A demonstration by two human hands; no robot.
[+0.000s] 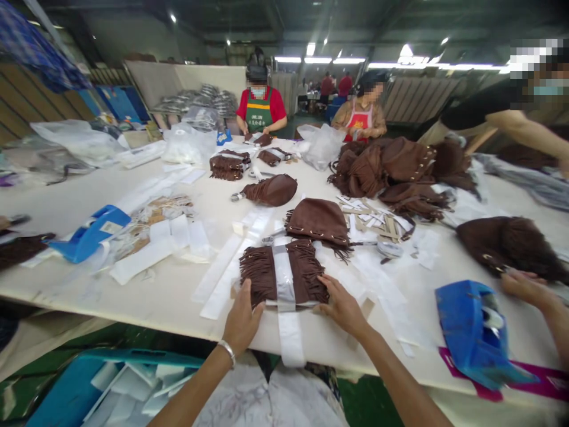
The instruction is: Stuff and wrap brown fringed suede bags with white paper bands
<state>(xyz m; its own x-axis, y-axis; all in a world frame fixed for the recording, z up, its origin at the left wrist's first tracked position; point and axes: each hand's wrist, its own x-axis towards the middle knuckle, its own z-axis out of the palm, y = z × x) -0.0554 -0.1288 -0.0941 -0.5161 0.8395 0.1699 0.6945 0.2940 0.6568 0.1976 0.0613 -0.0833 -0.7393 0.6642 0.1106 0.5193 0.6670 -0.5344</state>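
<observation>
A brown fringed bag (262,276) lies flat near the table's front edge, with a white strip (291,338) running across its middle and hanging toward me. Shiny clear material covers part of the strip over the bag. My left hand (243,319) grips the bag's near left corner, thumb in front. On the opposite side, my right hand (342,305) holds the fringed right edge between thumb and fingers. Just behind sits another brown bag (317,220) with metal eyelets along its edge.
Blue tape dispensers (471,332) (91,232) stand at right and left. A pile of brown bags (386,166) lies at the back right, near scattered paper strips (373,216). Co-workers stand around the table; one hand (527,287) reaches in at right. A teal bin (57,385) sits below.
</observation>
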